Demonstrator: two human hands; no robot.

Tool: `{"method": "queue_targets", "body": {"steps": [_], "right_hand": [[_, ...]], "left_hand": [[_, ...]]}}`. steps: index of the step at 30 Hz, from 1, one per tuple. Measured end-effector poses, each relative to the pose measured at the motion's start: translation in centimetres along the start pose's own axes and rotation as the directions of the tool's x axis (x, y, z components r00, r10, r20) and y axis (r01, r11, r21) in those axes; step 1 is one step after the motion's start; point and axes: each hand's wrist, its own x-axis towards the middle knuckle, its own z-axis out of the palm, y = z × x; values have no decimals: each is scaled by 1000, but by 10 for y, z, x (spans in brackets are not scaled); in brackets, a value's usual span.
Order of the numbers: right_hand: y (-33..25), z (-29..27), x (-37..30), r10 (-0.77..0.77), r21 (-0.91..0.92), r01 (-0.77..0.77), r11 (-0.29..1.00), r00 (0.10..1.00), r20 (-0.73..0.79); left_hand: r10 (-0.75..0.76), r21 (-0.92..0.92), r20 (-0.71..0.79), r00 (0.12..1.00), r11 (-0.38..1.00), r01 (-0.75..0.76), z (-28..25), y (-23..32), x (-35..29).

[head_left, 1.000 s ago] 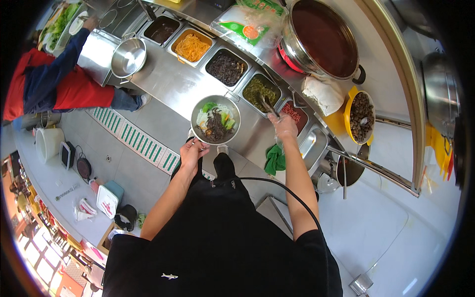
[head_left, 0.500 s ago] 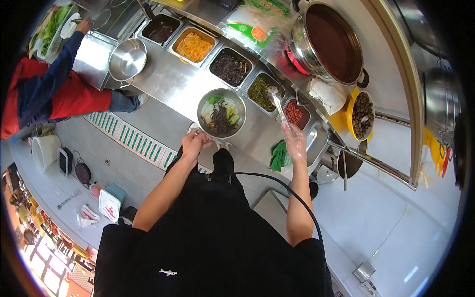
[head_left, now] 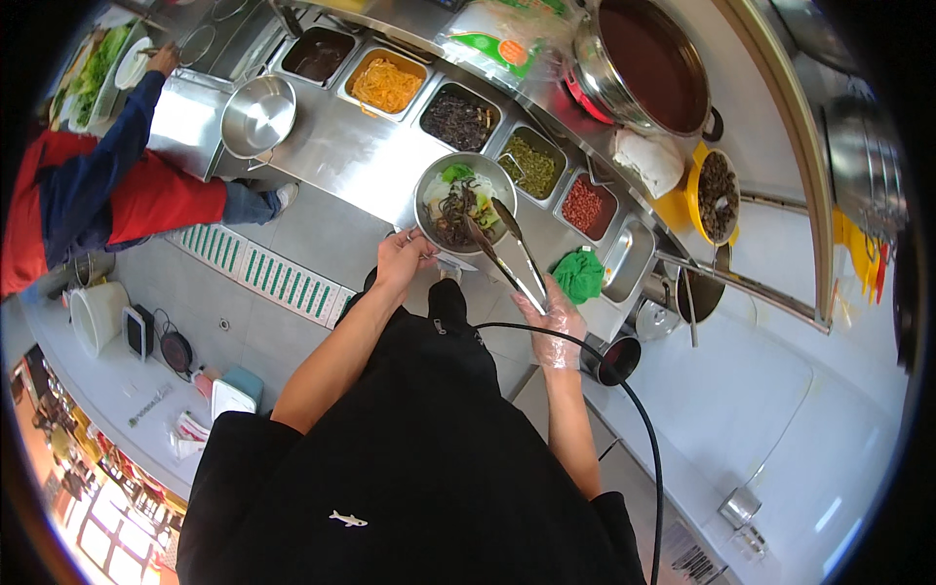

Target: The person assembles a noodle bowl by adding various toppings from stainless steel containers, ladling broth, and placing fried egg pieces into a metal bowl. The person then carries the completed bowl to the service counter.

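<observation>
My left hand [head_left: 405, 258] is closed on the near edge of a round metal bowl [head_left: 421, 200]. In the bowl lie leafy greens [head_left: 456, 173], pale noodle-like strands and dark shredded topping [head_left: 451, 214]. My right hand [head_left: 552, 327], in a clear plastic glove, grips metal tongs [head_left: 529, 283]. The tongs' arms are spread, their tips over the bowl's right side. Beyond the bowl sit pans of dark shreds [head_left: 458, 117], chopped green vegetable [head_left: 529, 161] and small red pieces [head_left: 585, 205].
A green cloth [head_left: 579, 275] lies by an inset steel pan [head_left: 629, 261]. Orange shreds [head_left: 388, 84] and an empty metal pot [head_left: 258, 117] are farther left. A large pot of dark liquid [head_left: 651, 68] and yellow bowl [head_left: 717, 200] stand right. A co-worker in red [head_left: 166, 200] stands left.
My right hand has brought the tongs from the chopped green vegetable pan back over the bowl, and their arms have spread. My left hand stays at the bowl. The whole view has shifted slightly.
</observation>
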Motion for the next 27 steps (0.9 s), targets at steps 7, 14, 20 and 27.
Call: {"method": "queue_targets", "body": {"steps": [7, 14, 20, 27], "right_hand": [[8, 0, -14, 113, 45, -113, 993, 993, -13], [110, -23, -17, 275, 445, -231, 865, 961, -35], [215, -38, 60, 230, 30, -231, 973, 972, 39], [253, -10, 175, 201, -267, -134, 954, 950, 240]], "left_hand": [[4, 5, 50, 999, 1000, -4, 18, 10, -22], [-10, 2, -30, 1000, 1000, 10, 36, -34, -23], [50, -104, -137, 989, 992, -65, 64, -89, -36], [39, -183, -260, 965, 979, -89, 108, -138, -63]]}}
